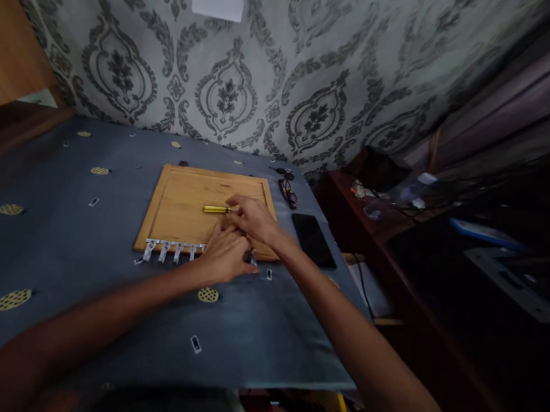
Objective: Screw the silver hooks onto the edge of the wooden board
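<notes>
- Yellow screwdriver (216, 209): lies centre frame on the wooden board (182, 184).
- Right hand (253, 220): bent fingertips at the screwdriver's right end; grip unclear.
- Left hand (223, 256): fingers curled over the metal hook rack (172, 249) at the board's lower edge; grip unclear.
- Glasses (287, 193), phone (313, 239): right of the board.

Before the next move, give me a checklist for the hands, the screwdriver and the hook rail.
1. Screwdriver in reach: ok, it sits over the board with the right hand at its right end.
2. Right hand's grip firm: cannot tell, the fingers hide the contact.
3. Hook rail steadied: ok, the left hand covers its right end.
4. Rail along the board's near edge: ok.
5. What is under the left hand: cannot tell, hidden.
6. Phone and glasses out of the way: ok, both lie right of the board, apart from the hands.
</notes>
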Available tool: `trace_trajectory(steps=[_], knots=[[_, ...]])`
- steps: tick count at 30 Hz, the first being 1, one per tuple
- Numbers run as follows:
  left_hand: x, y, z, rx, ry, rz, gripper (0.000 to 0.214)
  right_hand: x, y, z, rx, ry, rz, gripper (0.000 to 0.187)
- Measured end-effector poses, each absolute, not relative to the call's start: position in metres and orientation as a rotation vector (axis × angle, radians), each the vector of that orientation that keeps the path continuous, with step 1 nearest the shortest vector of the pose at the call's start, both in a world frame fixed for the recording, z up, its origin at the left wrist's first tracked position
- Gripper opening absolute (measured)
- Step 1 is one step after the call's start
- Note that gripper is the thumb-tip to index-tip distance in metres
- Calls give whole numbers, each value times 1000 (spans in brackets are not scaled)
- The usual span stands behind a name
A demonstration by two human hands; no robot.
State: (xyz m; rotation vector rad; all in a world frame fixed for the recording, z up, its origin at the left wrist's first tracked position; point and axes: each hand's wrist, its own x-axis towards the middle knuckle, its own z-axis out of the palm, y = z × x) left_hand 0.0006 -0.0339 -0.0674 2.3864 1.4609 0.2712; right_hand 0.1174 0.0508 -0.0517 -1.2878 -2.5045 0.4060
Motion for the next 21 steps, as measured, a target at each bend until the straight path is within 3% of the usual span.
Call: trace_trajectory(steps=[6, 12, 15, 18, 21], knots=[[0, -35, -61, 2374, 1453, 242, 35, 76, 81, -54, -1210, -2784, 402, 31], [0, -37, -58, 2359, 1459, 234, 31, 90, 78, -51, -1270, -2697, 321, 17], [0, -38, -59, 2366, 1455, 242, 31, 120, 63, -47, -1303, -2433, 245, 20], [-1, -36, -62, 2381, 1447, 254, 32, 153, 33, -50, -1102, -1818, 406, 19], [-1, -35, -64, 2388, 1441, 248, 34, 174, -3, -58, -1006, -1564, 467, 24]])
